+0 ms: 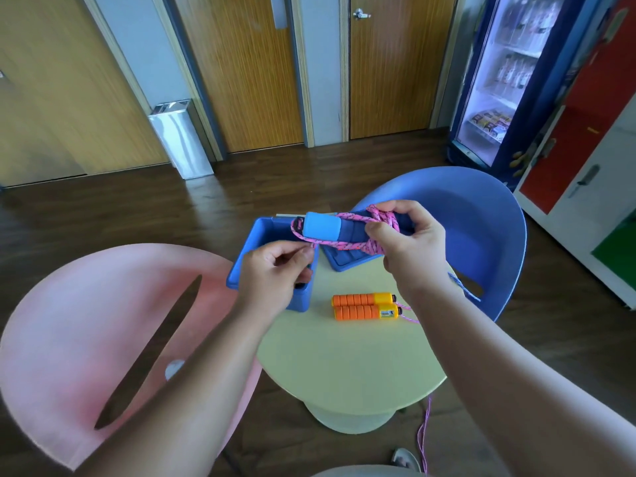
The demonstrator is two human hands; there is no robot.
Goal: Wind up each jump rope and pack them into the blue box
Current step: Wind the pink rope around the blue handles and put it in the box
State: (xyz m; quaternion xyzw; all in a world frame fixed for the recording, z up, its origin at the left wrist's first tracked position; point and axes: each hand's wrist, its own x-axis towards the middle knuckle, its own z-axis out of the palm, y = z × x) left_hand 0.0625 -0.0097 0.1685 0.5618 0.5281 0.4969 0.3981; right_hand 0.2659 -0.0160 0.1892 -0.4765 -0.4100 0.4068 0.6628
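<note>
My right hand (pixel 409 242) grips a wound bundle of pink rope (pixel 375 232) with a light blue handle (pixel 321 227) sticking out to the left, held above the table. My left hand (pixel 275 273) pinches a strand of the same pink rope near its loose end. The open blue box (pixel 247 266) stands under my left hand at the table's far left. Its blue lid (pixel 347 261) lies beside it under the bundle. A second jump rope with two orange handles (pixel 364 306) lies side by side on the table, its pink cord trailing off the right edge.
The small round pale yellow table (pixel 347 363) stands between a pink chair (pixel 103 332) on the left and a blue chair (pixel 471 218) at the far right. Pink cord (pixel 425 438) hangs to the wooden floor. A metal bin (pixel 180 139) and a drinks fridge (pixel 499 80) stand behind.
</note>
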